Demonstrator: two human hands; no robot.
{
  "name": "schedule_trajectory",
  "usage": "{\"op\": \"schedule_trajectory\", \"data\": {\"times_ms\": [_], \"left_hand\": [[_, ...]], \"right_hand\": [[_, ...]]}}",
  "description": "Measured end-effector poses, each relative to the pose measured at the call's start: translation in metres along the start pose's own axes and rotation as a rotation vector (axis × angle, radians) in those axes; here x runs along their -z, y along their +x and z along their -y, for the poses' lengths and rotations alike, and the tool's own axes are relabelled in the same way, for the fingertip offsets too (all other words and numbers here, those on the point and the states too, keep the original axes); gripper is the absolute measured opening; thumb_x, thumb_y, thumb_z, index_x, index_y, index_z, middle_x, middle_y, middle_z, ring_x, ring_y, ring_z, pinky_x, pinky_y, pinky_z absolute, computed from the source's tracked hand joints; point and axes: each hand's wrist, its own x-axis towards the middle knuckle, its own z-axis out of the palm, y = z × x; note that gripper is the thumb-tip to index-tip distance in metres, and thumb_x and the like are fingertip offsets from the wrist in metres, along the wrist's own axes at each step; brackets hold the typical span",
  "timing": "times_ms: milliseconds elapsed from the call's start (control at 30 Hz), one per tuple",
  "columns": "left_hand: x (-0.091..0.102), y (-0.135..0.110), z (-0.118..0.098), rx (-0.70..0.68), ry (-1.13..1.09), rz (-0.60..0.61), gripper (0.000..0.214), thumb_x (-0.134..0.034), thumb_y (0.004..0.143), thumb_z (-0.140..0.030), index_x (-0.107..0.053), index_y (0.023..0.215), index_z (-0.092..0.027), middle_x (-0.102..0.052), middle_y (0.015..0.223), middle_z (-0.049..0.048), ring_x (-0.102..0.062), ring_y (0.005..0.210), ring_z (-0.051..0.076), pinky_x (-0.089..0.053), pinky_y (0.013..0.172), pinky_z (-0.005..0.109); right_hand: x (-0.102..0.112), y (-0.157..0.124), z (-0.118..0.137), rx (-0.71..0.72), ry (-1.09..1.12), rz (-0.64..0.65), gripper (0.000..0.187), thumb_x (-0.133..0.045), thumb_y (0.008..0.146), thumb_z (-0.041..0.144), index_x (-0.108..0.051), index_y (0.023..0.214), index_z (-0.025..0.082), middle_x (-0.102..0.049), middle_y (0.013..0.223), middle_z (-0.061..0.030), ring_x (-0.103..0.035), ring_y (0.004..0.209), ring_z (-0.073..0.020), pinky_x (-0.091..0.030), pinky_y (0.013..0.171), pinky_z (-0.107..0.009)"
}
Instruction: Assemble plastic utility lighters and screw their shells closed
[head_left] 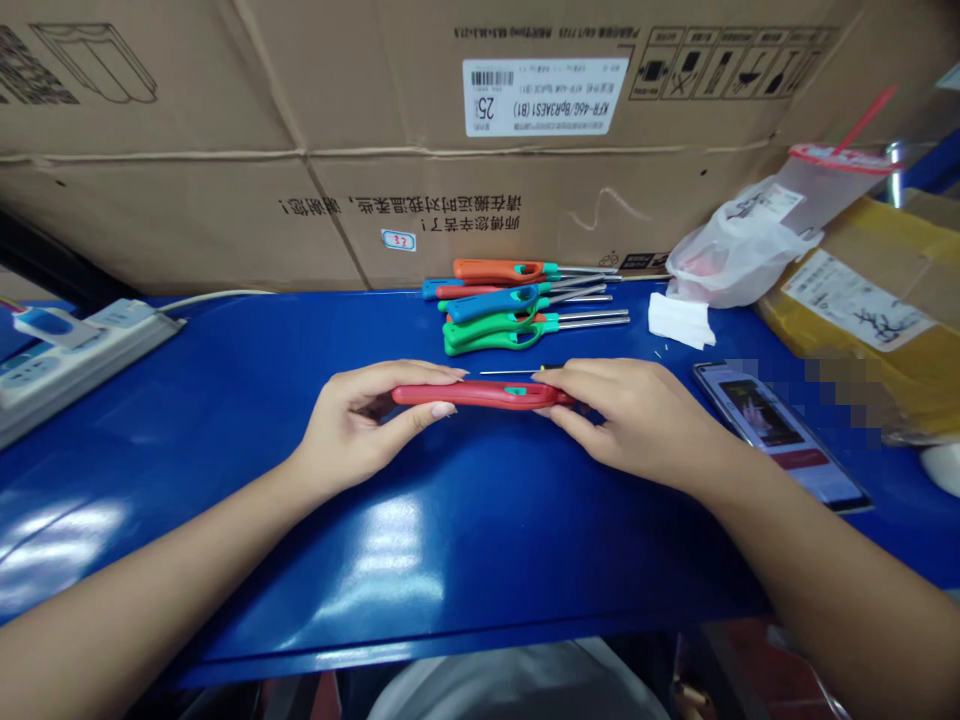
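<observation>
A red long-reach lighter (472,396) with a green trigger lies level between my two hands, just above the blue table. Its left end is pinched between the thumb and fingers of my left hand (367,410). My right hand (622,405) closes around the other end, hiding the tip there. A thin metal rod (510,373) with a yellow and black end, like a small screwdriver, shows behind the lighter beside my right fingertips; whether that hand holds it too I cannot tell. Farther back is a pile of lighters in orange, blue and green (491,335), their metal barrels pointing right.
A large cardboard box (360,200) walls off the back. To the left lies a white power strip (90,360). On the right are a phone (780,435), folded tissue (681,320), a plastic bag (739,255), a cup with a red straw (832,195) and a yellow-wrapped parcel (892,290).
</observation>
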Motion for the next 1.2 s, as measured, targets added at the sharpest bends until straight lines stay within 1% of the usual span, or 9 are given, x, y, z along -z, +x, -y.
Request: {"op": "schedule_trajectory", "data": {"times_ms": [133, 333, 467, 567, 733, 833, 933, 1100, 1200], "left_hand": [[-0.002, -0.001, -0.005, 0.017, 0.016, 0.006, 0.019, -0.082, 0.084, -0.025, -0.079, 0.102, -0.019, -0.081, 0.109, 0.0089, -0.078, 0.101, 0.023, -0.062, 0.096, 0.034], [-0.004, -0.004, -0.008, 0.011, 0.006, 0.009, 0.016, -0.084, 0.083, -0.025, -0.077, 0.096, -0.018, -0.082, 0.105, 0.0093, -0.078, 0.096, 0.023, -0.063, 0.092, 0.033], [-0.005, -0.005, -0.009, 0.006, 0.002, 0.002, 0.015, -0.084, 0.082, -0.023, -0.077, 0.095, -0.018, -0.082, 0.102, 0.0082, -0.078, 0.094, 0.022, -0.063, 0.090, 0.031], [-0.006, -0.005, -0.011, -0.008, -0.002, -0.004, 0.015, -0.084, 0.082, -0.022, -0.077, 0.094, -0.019, -0.082, 0.100, 0.0072, -0.078, 0.093, 0.021, -0.063, 0.087, 0.029], [-0.006, -0.005, -0.014, 0.006, 0.033, -0.011, 0.015, -0.084, 0.082, -0.028, -0.078, 0.092, -0.019, -0.082, 0.098, 0.0076, -0.079, 0.091, 0.023, -0.064, 0.085, 0.032], [-0.006, -0.006, -0.017, 0.067, 0.061, -0.024, 0.018, -0.083, 0.083, -0.031, -0.080, 0.096, -0.019, -0.082, 0.095, 0.0069, -0.078, 0.078, 0.020, -0.064, 0.077, 0.029], [-0.006, -0.005, -0.017, 0.093, 0.008, -0.015, 0.020, -0.080, 0.087, -0.029, -0.079, 0.104, -0.017, -0.082, 0.089, 0.0053, -0.076, 0.065, 0.015, -0.063, 0.070, 0.024], [-0.007, -0.006, -0.015, 0.014, -0.043, 0.016, 0.024, -0.064, 0.099, -0.024, -0.074, 0.117, -0.013, -0.080, 0.079, 0.0031, -0.075, 0.065, 0.012, -0.061, 0.069, 0.018], [-0.004, -0.008, -0.014, -0.050, 0.020, 0.024, 0.023, -0.062, 0.100, -0.024, -0.073, 0.117, -0.013, -0.082, 0.088, 0.0057, -0.076, 0.070, 0.012, -0.062, 0.073, 0.020]], "right_hand": [[0.000, -0.001, -0.001, 0.021, -0.043, -0.003, 0.029, -0.060, 0.100, 0.033, -0.072, 0.121, 0.017, -0.080, 0.106, -0.0098, -0.076, 0.090, -0.0247, -0.056, 0.073, -0.034], [-0.001, -0.001, -0.001, 0.128, 0.001, -0.033, 0.028, -0.052, 0.104, 0.028, -0.077, 0.103, 0.016, -0.081, 0.097, -0.0103, -0.075, 0.083, -0.0228, -0.057, 0.073, -0.034], [-0.002, -0.001, -0.001, 0.147, 0.015, -0.067, 0.025, -0.053, 0.103, 0.026, -0.076, 0.103, 0.014, -0.081, 0.097, -0.0106, -0.076, 0.083, -0.0234, -0.057, 0.073, -0.035], [-0.003, -0.001, -0.001, 0.129, 0.041, -0.053, 0.023, -0.054, 0.101, 0.022, -0.074, 0.108, 0.012, -0.080, 0.101, -0.0122, -0.076, 0.087, -0.0252, -0.058, 0.074, -0.036], [-0.008, 0.000, -0.002, 0.092, 0.117, 0.006, 0.022, -0.054, 0.100, 0.019, -0.072, 0.111, 0.011, -0.078, 0.101, -0.0122, -0.075, 0.090, -0.0266, -0.058, 0.078, -0.039], [-0.011, 0.001, -0.001, 0.015, 0.150, 0.039, 0.025, -0.050, 0.104, 0.023, -0.071, 0.113, 0.013, -0.077, 0.104, -0.0117, -0.073, 0.093, -0.0267, -0.056, 0.082, -0.039], [-0.011, 0.003, 0.000, -0.074, 0.185, 0.093, 0.027, -0.047, 0.106, 0.027, -0.071, 0.112, 0.016, -0.076, 0.103, -0.0098, -0.072, 0.094, -0.0252, -0.054, 0.085, -0.038], [-0.009, 0.002, -0.001, -0.118, 0.255, 0.125, 0.027, -0.047, 0.106, 0.029, -0.072, 0.111, 0.018, -0.076, 0.103, -0.0084, -0.071, 0.094, -0.0238, -0.054, 0.086, -0.037], [-0.010, 0.000, -0.002, -0.092, 0.229, 0.118, 0.027, -0.048, 0.105, 0.028, -0.072, 0.113, 0.017, -0.076, 0.109, -0.0095, -0.072, 0.100, -0.0258, -0.054, 0.092, -0.040]]}}
